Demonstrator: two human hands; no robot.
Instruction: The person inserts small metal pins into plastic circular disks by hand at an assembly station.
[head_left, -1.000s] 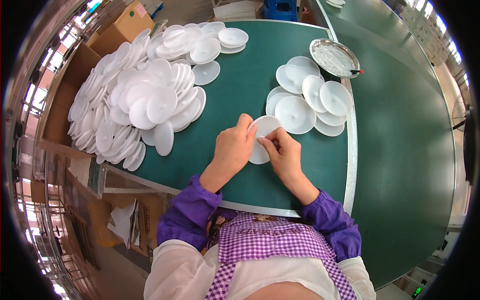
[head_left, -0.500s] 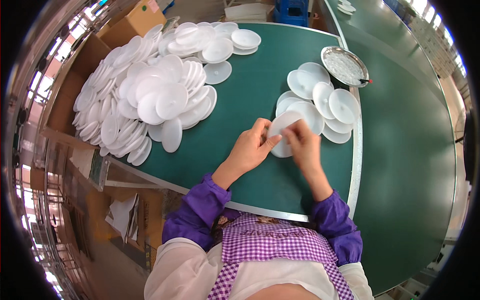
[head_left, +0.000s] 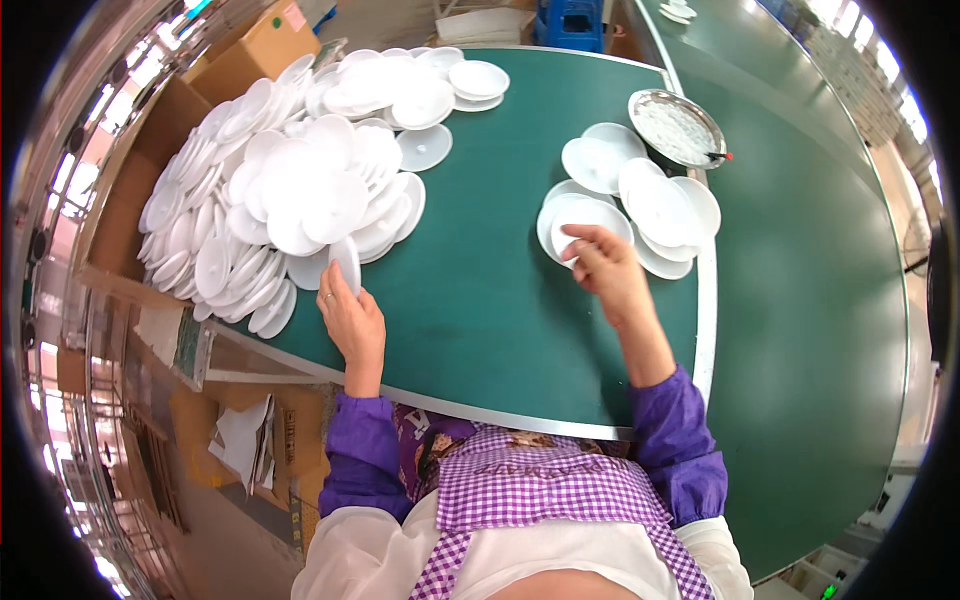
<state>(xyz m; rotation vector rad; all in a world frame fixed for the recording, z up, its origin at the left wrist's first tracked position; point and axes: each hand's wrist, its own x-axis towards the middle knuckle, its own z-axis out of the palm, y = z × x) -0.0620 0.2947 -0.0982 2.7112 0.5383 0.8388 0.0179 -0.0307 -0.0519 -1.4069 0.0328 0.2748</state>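
Observation:
A tilted white plastic disc (head_left: 347, 264) stands at the near edge of the big heap of white discs (head_left: 335, 205) on the left. My left hand (head_left: 354, 328) grips its lower edge, fingers on one side and thumb on the other. On the right, my right hand (head_left: 610, 268) hovers over the near part of a smaller group of overlapping white discs (head_left: 660, 210). Its fingers are curled in, with the index finger pointing left; anything small between the fingertips cannot be made out. Beneath those fingers lies a disc (head_left: 592, 218).
A cardboard box (head_left: 130, 215) stands open behind the heap at the left. A round metal dish (head_left: 678, 128) of small clear pieces, with a red-tipped tool (head_left: 718, 156), sits at the green table's right edge. Beyond runs a long green surface (head_left: 800, 300). A blue stool (head_left: 570, 25) stands behind.
My hands have parted. The left has gone from the middle over to the heap and taken hold of a disc there. My right hand stays by the smaller group, no longer working on the earlier disc.

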